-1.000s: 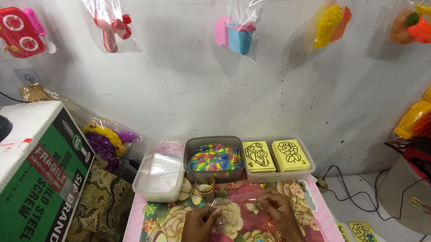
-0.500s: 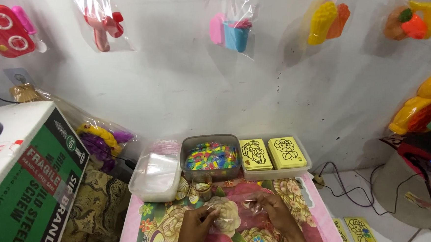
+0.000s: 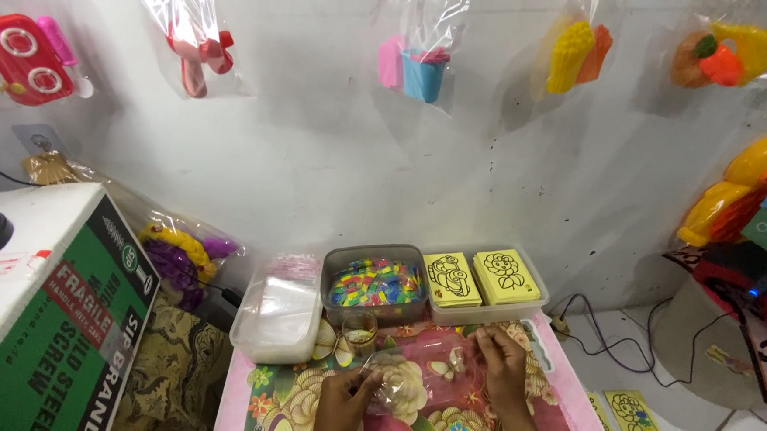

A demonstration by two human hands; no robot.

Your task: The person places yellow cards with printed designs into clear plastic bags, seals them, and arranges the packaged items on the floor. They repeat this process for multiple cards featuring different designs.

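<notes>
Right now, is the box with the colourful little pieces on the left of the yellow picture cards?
Yes, the grey box of colourful pieces sits just left of the tray holding the two yellow picture cards, against the wall.

A small desk (image 3: 557, 399) with a pink floral-patterned top stands against a white wall. Along its far edge sit three containers in a row: a clear plastic tub of clear bags (image 3: 278, 311) on the left, a grey tub of multicoloured small pieces (image 3: 373, 283) in the middle, and a clear tray holding two yellow picture cards (image 3: 485, 282) on the right. A clear plastic bag (image 3: 428, 375) lies on the desk nearer the front.
</notes>
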